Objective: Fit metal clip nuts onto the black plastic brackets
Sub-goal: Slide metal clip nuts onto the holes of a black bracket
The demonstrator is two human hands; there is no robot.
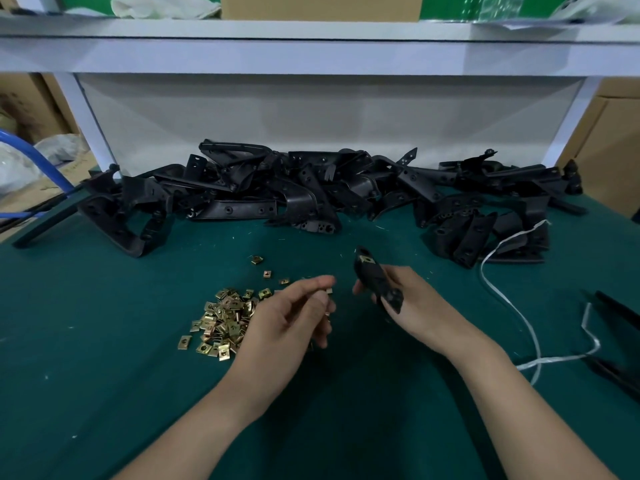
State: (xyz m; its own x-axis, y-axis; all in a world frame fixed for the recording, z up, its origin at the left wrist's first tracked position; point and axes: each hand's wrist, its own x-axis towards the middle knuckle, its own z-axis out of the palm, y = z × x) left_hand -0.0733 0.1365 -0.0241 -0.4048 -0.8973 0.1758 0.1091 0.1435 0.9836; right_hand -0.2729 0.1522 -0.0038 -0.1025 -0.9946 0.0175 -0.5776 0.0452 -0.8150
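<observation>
While both hands hover just above the green mat [104, 358], the right hand [415, 306] has its fingers wrapped round one black bracket [377, 284], holding it tilted with its far end pointing up and away from the person, and on that far end sits a brass-coloured fitted clip nut [365, 260], clipped over the plastic. Across a small gap the left hand [291, 317] is curled too, thumb and fingertips pinching a loose clip nut [329, 291] that peeks out at the fingertips, level with the bracket's middle but not touching it. Just left of that hand, and partly hidden by it, lies the pile of clip nuts [221, 322], gold squares on the mat, with a few strays [266, 274] spread beyond it toward the back. Further back, along the foot of the white panel [311, 116], the heap of brackets [311, 188] runs nearly the full width of the bench, black pieces tangled over one another. Off to the right a white strap [509, 303] snakes across the mat from the heap toward the near side, and beside it long black parts [620, 313] poke in from the edge. Overhead, a white shelf [311, 46] carries a cardboard box [320, 6], and a blue tube [41, 154] curves in at far left
</observation>
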